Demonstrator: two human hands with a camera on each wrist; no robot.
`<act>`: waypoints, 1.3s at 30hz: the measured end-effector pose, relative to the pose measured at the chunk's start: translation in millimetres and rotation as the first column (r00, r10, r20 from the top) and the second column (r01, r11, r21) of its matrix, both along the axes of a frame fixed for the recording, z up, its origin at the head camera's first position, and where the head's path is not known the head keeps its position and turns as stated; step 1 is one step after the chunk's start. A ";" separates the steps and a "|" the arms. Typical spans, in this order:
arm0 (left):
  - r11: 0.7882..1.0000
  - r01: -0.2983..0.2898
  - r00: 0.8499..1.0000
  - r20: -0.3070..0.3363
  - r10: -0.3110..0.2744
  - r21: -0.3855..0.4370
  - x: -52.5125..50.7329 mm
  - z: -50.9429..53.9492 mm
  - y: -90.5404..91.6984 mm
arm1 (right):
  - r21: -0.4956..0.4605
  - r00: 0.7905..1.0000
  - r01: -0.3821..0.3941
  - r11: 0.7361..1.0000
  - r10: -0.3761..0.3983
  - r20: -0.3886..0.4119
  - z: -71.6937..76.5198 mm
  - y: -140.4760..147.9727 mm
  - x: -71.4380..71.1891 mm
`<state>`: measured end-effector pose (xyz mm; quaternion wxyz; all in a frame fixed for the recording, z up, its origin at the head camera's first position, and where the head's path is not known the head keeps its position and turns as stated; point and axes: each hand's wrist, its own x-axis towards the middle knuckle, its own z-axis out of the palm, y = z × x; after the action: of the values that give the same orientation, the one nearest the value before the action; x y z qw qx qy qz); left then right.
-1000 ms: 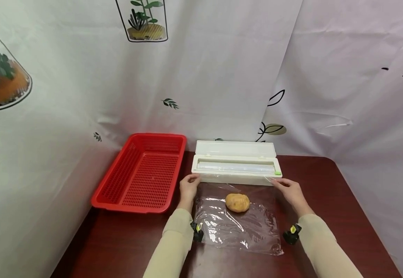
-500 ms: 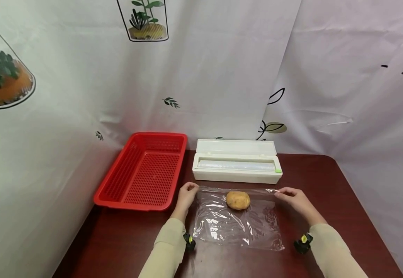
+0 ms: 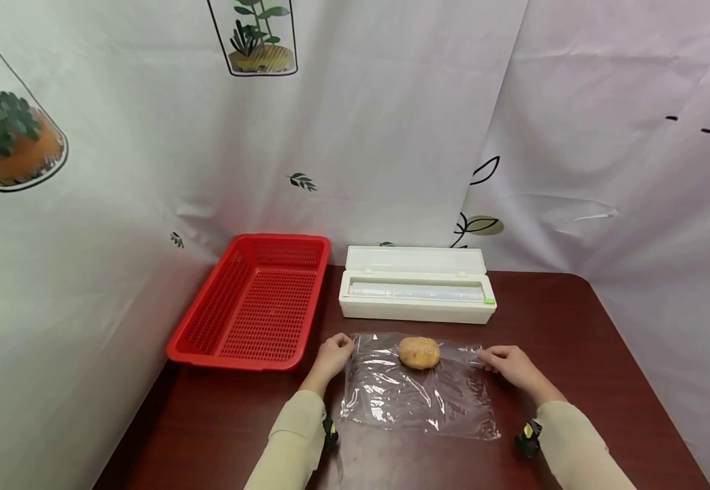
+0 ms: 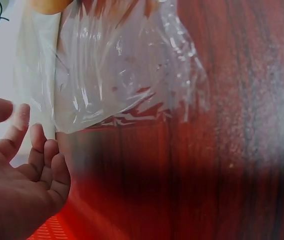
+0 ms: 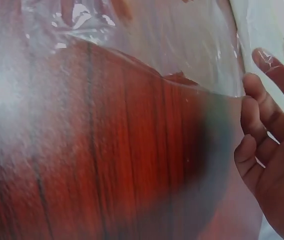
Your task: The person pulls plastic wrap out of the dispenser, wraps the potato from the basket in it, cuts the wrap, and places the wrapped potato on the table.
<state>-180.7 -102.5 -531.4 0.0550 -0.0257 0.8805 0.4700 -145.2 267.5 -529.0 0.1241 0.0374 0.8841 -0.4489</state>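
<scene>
A sheet of clear plastic wrap (image 3: pixel 391 401) lies spread on the dark red table, creased and shiny. A yellow-brown potato (image 3: pixel 418 353) is at its far part; whether film covers its top I cannot tell. My left hand (image 3: pixel 333 355) pinches the far left corner of the wrap between thumb and index finger, the other fingers loosely curled in the left wrist view. At the far right corner, my right hand (image 3: pixel 511 367) pinches the film likewise. In the right wrist view a bit of film clings to the index fingertip (image 5: pixel 266 59).
Behind the wrap stands a white cling film box (image 3: pixel 416 309), lid raised, a film roll (image 3: pixel 416 291) inside and a green slider (image 3: pixel 489 301) at its right end. A red plastic basket (image 3: pixel 173 350) stands at the left. A patterned white curtain (image 3: pixel 391 136) hangs behind the table.
Both hands have drawn the film's far edge away from the box and down toward the near side. The right hand has lately shifted slightly inward, and the far edge looks slacker.
</scene>
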 end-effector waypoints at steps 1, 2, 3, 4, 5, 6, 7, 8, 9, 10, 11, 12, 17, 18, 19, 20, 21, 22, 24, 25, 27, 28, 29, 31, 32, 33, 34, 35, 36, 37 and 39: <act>1.000 0.006 1.000 0.000 -0.006 0.010 0.7 -0.9 0.2 | -0.006 1.000 -0.020 1.000 0.020 -0.012 -1.1 -0.8 0.3; 1.000 0.011 1.000 -0.002 -0.011 0.020 1.8 -1.1 0.4 | -0.017 0.999 -0.033 0.999 0.032 -0.023 -1.6 -1.9 0.8; 0.999 0.021 1.000 -0.006 -0.021 0.029 2.8 -1.9 0.3 | -0.032 0.999 -0.041 0.999 0.040 -0.031 -2.5 -2.6 1.1; 0.998 0.042 0.999 -0.034 -0.041 0.040 4.7 -2.0 -0.1 | -0.049 0.998 -0.042 0.998 0.040 -0.039 -3.0 -3.5 1.5; 0.997 0.057 0.997 -0.048 -0.055 0.045 5.6 -3.0 -0.8 | -0.061 0.997 -0.058 0.996 0.055 -0.051 -3.7 -3.9 1.8; 0.996 0.076 0.995 -0.061 -0.073 0.049 6.9 -3.1 -1.3 | -0.077 0.997 -0.058 0.995 0.053 -0.055 -4.3 -4.3 2.0; 0.994 0.094 0.993 -0.075 -0.090 0.051 8.1 -3.1 -1.8 | -0.086 0.996 -0.066 0.994 0.061 -0.063 -5.1 -4.4 2.2; 0.993 0.108 0.991 -0.080 -0.103 0.055 9.0 -2.8 -2.1 | -0.096 0.997 -0.055 0.994 0.049 -0.060 -5.6 -4.6 2.4; 0.991 0.123 0.989 -0.084 -0.118 0.055 9.3 -3.0 -2.3 | -0.101 0.997 -0.053 0.994 0.047 -0.062 -6.4 -4.3 2.5; 0.990 0.134 0.988 -0.082 -0.130 0.051 9.5 -3.2 -2.3 | -0.102 0.997 -0.053 0.993 0.046 -0.067 -6.8 -4.1 2.6; 0.990 0.134 0.990 -0.057 -0.132 0.044 8.9 -3.8 -2.1 | -0.103 0.997 -0.051 0.993 0.044 -0.070 -8.0 -3.7 2.6; 0.989 0.145 0.988 -0.052 -0.143 0.030 9.2 -3.5 -1.7 | -0.102 0.997 -0.041 0.994 0.034 -0.070 -8.6 -3.6 2.7; 0.976 0.207 0.978 -0.026 -0.209 -0.063 9.2 -6.2 -0.9 | -0.089 0.996 -0.025 0.996 0.018 -0.086 -11.1 -2.3 3.7; 0.973 0.216 0.975 -0.029 -0.219 -0.077 9.4 -6.5 -0.9 | -0.088 0.995 -0.032 0.996 0.024 -0.094 -11.1 -2.1 4.0; 0.970 0.224 0.972 -0.045 -0.229 -0.096 9.4 -7.0 -1.1 | -0.089 0.995 -0.030 0.996 0.021 -0.096 -11.1 -2.1 4.3; 0.967 0.228 0.970 -0.060 -0.236 -0.115 9.7 -7.1 -1.0 | -0.088 0.995 -0.035 0.996 0.027 -0.100 -11.2 -2.0 4.6; 0.964 0.230 0.968 -0.075 -0.241 -0.136 9.7 -7.1 -1.3 | -0.087 0.994 -0.038 0.996 0.029 -0.103 -10.8 -2.1 4.9; 0.961 0.230 0.964 -0.099 -0.246 -0.154 10.0 -6.6 -1.7 | -0.082 0.994 -0.044 0.996 0.035 -0.106 -10.3 -2.3 5.5; 0.957 0.224 0.956 -0.147 -0.252 -0.184 10.6 -4.9 -2.4 | -0.073 0.994 -0.040 0.996 0.033 -0.102 -8.3 -3.1 6.6; 0.956 0.218 0.953 -0.166 -0.252 -0.198 10.9 -3.9 -2.9 | -0.061 0.995 -0.035 0.998 0.028 -0.098 -7.0 -3.4 7.1; 0.957 0.202 0.952 -0.187 -0.241 -0.207 11.1 -2.0 -4.2 | -0.018 0.994 -0.040 0.999 0.038 -0.104 -4.0 -3.2 8.2; 0.961 0.188 0.953 -0.199 -0.229 -0.203 11.0 -1.2 -4.7 | 0.005 0.994 -0.038 0.999 0.038 -0.107 -2.4 -2.7 8.4; 0.964 0.174 0.953 -0.213 -0.216 -0.201 10.7 -0.6 -5.2 | 0.027 0.993 -0.031 0.999 0.034 -0.115 -0.7 -2.2 8.4; 0.971 0.141 0.949 -0.252 -0.188 -0.191 9.5 0.0 -6.1 | 0.072 0.988 -0.024 0.997 0.034 -0.151 2.4 -0.3 8.2; 0.976 0.124 0.946 -0.277 -0.170 -0.177 8.9 0.4 -6.3 | 0.085 0.984 -0.018 0.996 0.032 -0.174 3.9 0.7 8.1; 0.982 0.108 0.939 -0.309 -0.153 -0.157 8.3 0.6 -6.4 | 0.091 0.980 -0.008 0.996 0.026 -0.197 5.1 1.6 7.8; 0.987 0.092 0.933 -0.333 -0.133 -0.134 8.2 1.0 -6.2 | 0.090 0.975 0.004 0.996 0.017 -0.223 6.1 2.3 7.5; 0.990 0.083 0.925 -0.361 -0.119 -0.114 8.2 1.4 -6.1 | 0.092 0.967 0.010 0.996 0.013 -0.253 7.1 2.7 7.8; 0.993 0.076 0.918 -0.382 -0.107 -0.096 8.3 1.5 -6.2 | 0.089 0.960 0.014 0.996 0.012 -0.281 7.8 3.0 8.2; 0.994 0.072 0.911 -0.400 -0.098 -0.080 8.7 1.3 -6.4 | 0.089 0.951 0.014 0.996 0.014 -0.308 8.3 3.2 8.8; 0.995 0.072 0.902 -0.421 -0.093 -0.067 9.7 0.6 -7.3 | 0.092 0.938 0.014 0.996 0.019 -0.347 8.7 3.1 10.8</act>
<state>-171.0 -109.8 -530.9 -0.1180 0.1128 0.8832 0.4397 -134.4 270.6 -520.3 -0.0353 -0.0377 0.9121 -0.4067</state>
